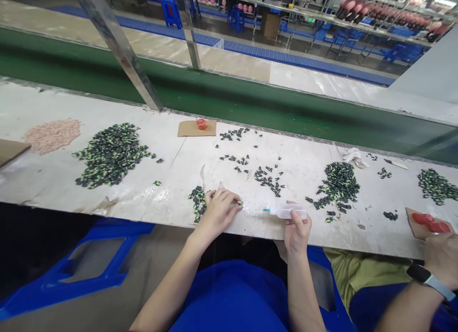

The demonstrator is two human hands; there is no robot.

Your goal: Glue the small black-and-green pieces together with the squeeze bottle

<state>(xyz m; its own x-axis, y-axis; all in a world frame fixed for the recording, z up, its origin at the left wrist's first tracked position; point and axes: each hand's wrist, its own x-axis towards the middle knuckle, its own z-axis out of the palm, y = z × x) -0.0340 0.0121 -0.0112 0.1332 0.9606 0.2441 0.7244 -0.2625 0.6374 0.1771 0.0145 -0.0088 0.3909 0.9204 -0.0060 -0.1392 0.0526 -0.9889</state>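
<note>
Between the thumb and fingers of my left hand is a small black-and-green piece, held just over the white table. Its exact kind is too small to tell. My right hand is wrapped round a clear squeeze bottle, which lies level with its blue tip pointing left toward the piece. A small pile of black-and-green pieces sits beside my left hand, partly hidden by it. Beyond my hands are loose dark pieces, scattered on the table.
Larger piles of black-and-green pieces lie left and right. A pink heap is far left. A red cup stands on cardboard. At right, a co-worker's hand is near red containers. A metal post rises behind.
</note>
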